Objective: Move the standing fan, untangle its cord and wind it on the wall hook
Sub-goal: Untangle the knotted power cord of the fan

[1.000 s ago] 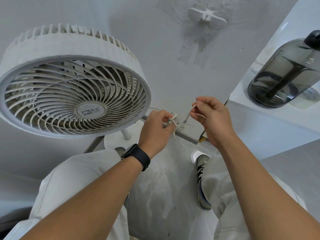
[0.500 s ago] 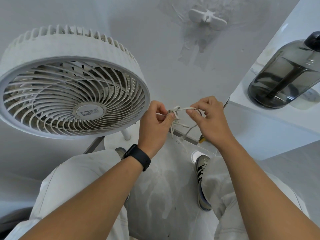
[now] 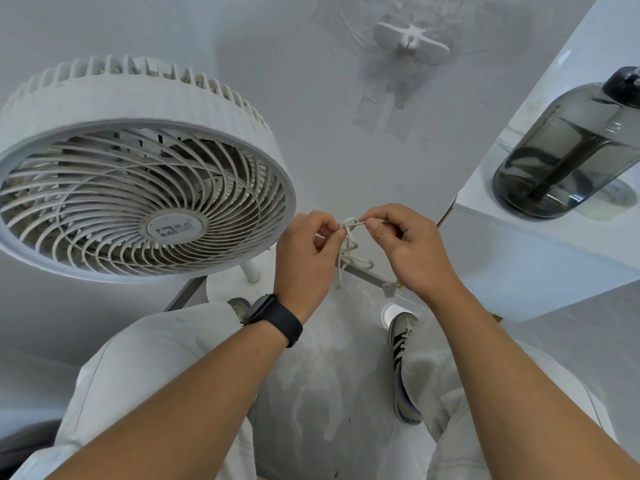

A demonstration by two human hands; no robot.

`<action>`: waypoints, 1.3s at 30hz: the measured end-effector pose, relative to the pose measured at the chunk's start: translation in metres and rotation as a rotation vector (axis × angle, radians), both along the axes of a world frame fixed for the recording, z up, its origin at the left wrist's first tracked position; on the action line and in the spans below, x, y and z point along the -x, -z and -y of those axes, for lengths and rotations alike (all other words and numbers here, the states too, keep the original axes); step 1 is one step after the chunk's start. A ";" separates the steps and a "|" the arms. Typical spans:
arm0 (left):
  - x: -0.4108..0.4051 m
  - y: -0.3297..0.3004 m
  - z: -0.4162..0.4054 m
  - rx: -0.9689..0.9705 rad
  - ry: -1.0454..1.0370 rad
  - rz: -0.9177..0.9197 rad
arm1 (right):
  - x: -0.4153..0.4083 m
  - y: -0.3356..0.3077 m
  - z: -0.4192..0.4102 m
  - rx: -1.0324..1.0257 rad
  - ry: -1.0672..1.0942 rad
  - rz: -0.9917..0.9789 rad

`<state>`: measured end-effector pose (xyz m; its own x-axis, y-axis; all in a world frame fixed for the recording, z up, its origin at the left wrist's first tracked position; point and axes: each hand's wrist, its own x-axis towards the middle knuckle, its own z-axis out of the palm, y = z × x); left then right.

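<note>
The white standing fan (image 3: 138, 188) fills the left, its round grille tilted up toward me. Its thin white cord (image 3: 349, 251) is bunched in a tangle between my hands, with loops hanging below. My left hand (image 3: 308, 251), a black watch on its wrist, pinches the tangle from the left. My right hand (image 3: 405, 247) pinches a strand at the top of the knot from the right. The white wall hook (image 3: 410, 43) is fixed high on the wall, above the hands, with nothing on it.
A dark translucent water jug (image 3: 568, 150) stands on a white counter (image 3: 540, 237) at the right. The fan's pole and round base (image 3: 249, 271) stand near my feet. Grey floor lies below, between my shoes.
My two hands have come closer together at the knot. The right hand has moved down and left to pinch the top strand, and the loops now hang lower.
</note>
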<state>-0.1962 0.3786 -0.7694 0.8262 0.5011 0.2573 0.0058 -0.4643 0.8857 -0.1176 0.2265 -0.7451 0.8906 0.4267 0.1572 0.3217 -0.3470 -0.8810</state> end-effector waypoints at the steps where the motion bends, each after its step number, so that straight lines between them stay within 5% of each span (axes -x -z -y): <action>1: 0.001 0.000 0.000 -0.049 0.006 0.022 | 0.000 -0.001 0.000 -0.014 0.005 -0.034; 7: 0.002 0.004 0.001 -0.181 0.059 0.098 | -0.001 -0.005 0.000 -0.119 0.004 -0.272; 24: 0.005 0.004 0.001 -0.089 0.036 0.015 | 0.004 -0.006 -0.003 0.012 -0.231 -0.283; 33: 0.002 0.002 0.008 -0.042 0.114 -0.030 | 0.003 0.009 -0.006 0.108 0.009 -0.120; 39: 0.005 0.000 0.008 0.020 0.177 -0.013 | 0.004 0.013 -0.017 0.017 0.112 -0.223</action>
